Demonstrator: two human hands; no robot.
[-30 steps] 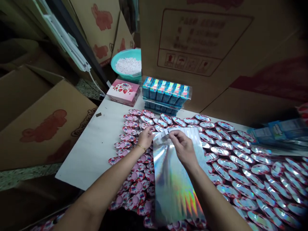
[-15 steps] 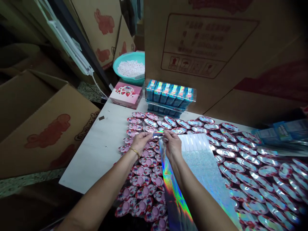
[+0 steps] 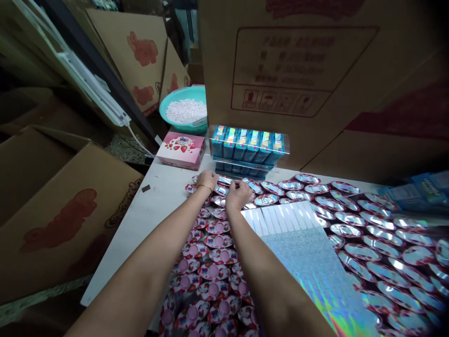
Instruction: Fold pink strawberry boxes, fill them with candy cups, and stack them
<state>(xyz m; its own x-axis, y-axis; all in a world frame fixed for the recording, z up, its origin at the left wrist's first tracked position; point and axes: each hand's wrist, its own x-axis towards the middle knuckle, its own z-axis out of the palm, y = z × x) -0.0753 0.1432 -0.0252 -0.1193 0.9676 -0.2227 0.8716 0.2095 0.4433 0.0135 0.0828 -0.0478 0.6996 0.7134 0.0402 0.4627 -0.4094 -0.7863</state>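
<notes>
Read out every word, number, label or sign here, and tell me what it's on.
No word or number is legible.
Large carton: up-arrow and umbrella signs; other signs and characters blurred.
Open carton and rear carton: lettering blurred.
Pink box: logo too small.
Blue packs, middle and right: too small or blurred.
Oval pieces: print too small.

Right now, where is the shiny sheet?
In the head view, the sheet lies right of centre, over the oval packs, below and right of the right hand.
</notes>
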